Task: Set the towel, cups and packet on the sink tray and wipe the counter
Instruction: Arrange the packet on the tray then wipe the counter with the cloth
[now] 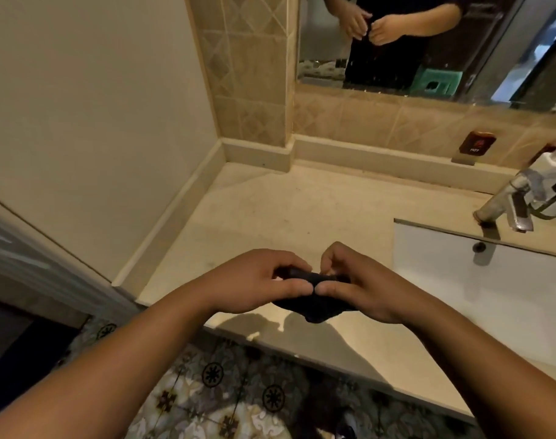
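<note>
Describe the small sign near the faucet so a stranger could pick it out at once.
Start at the white sink on the right and follow the metal faucet back to the tiled wall under the mirror. The small sign stands there where counter meets wall. It is the only dark reddish plaque, reading HOT.

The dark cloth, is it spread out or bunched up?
Bunched up: the cloth is gathered between the left hand and right hand, above the counter.
</note>
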